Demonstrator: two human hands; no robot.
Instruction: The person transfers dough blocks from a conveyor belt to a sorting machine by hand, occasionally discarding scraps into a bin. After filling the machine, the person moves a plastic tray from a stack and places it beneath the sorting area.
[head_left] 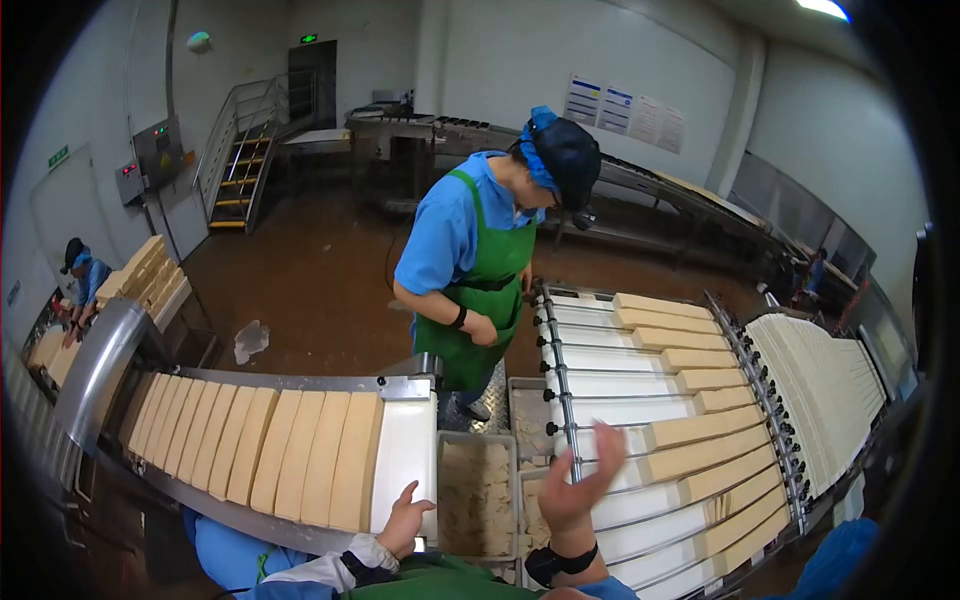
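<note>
My left hand is over the white end of the left conveyor belt, with thumb and index finger stretched out and nothing in it. Just left of it stands a tight row of long beige blocks that look like tofu. My right hand is raised, palm up and fingers spread, at the near edge of the right conveyor. It is empty. Metal rods divide that conveyor into lanes, and beige strips lie along them toward its far side.
Between the conveyors stand grey bins with beige scraps inside. A co-worker in a green apron stands across from me, and another person works at far left by stacked blocks. The brown floor looks wet.
</note>
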